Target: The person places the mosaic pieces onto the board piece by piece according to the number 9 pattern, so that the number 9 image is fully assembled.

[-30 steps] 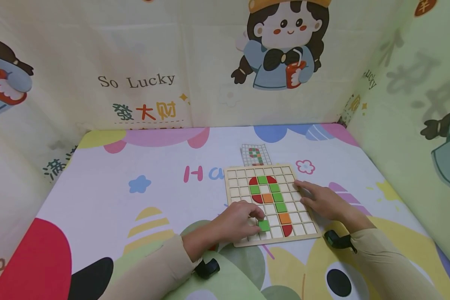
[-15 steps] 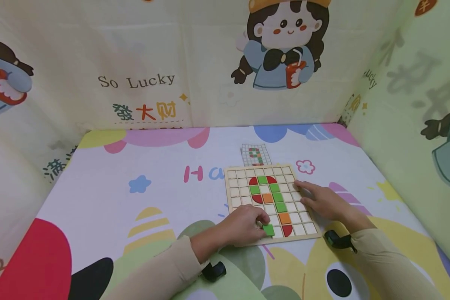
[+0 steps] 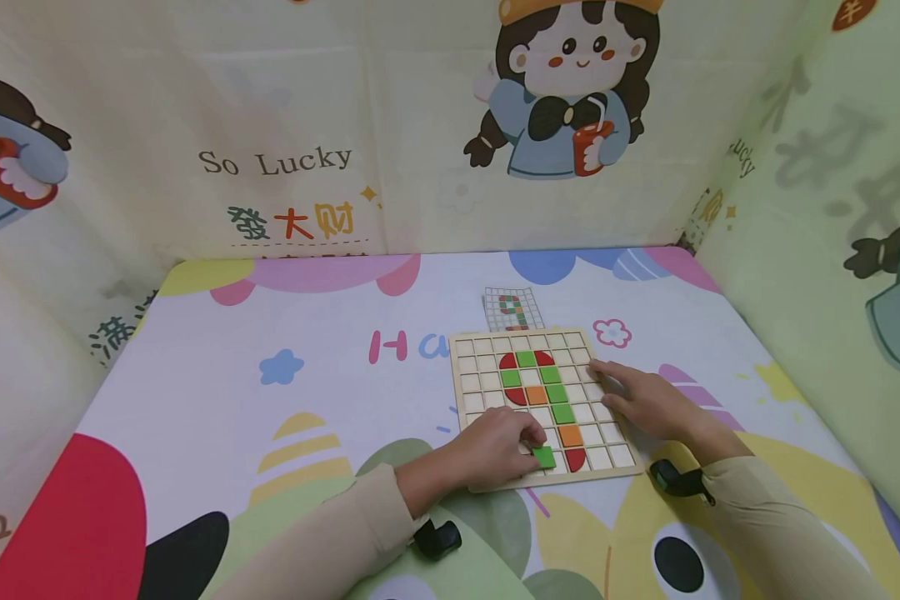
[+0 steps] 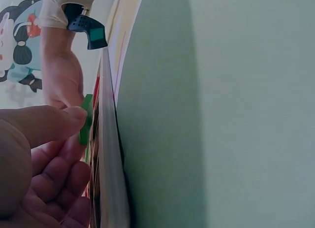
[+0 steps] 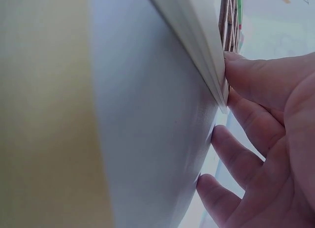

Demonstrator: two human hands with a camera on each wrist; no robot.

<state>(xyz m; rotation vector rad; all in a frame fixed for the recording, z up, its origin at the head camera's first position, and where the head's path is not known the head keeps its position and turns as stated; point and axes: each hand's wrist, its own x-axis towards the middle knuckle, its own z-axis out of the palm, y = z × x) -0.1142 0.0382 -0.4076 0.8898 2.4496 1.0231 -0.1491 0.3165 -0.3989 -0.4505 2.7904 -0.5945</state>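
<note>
In the head view, a wooden grid board (image 3: 600,477) lies on the table, with red, green and orange tiles set in a shape like a 9. My left hand (image 3: 498,447) pinches a green square tile (image 3: 543,457) over the board's near rows, left of a red rounded tile (image 3: 575,459). The left wrist view shows the thumb against this green tile (image 4: 85,120), which stands slightly tilted. My right hand (image 3: 652,404) rests at the board's right edge, fingers mostly straight. From the right wrist, its thumb (image 5: 246,73) touches the board's edge.
Behind the board lies a pattern card (image 3: 523,307), partly covered by it, printed with a similar figure. A colourful printed cloth (image 3: 330,333) covers the table. Patterned curtains (image 3: 412,125) stand at the back and both sides.
My left hand has moved a little to the right over the board, carrying the green tile toward the red rounded one. The right hand has stayed at the board's edge.
</note>
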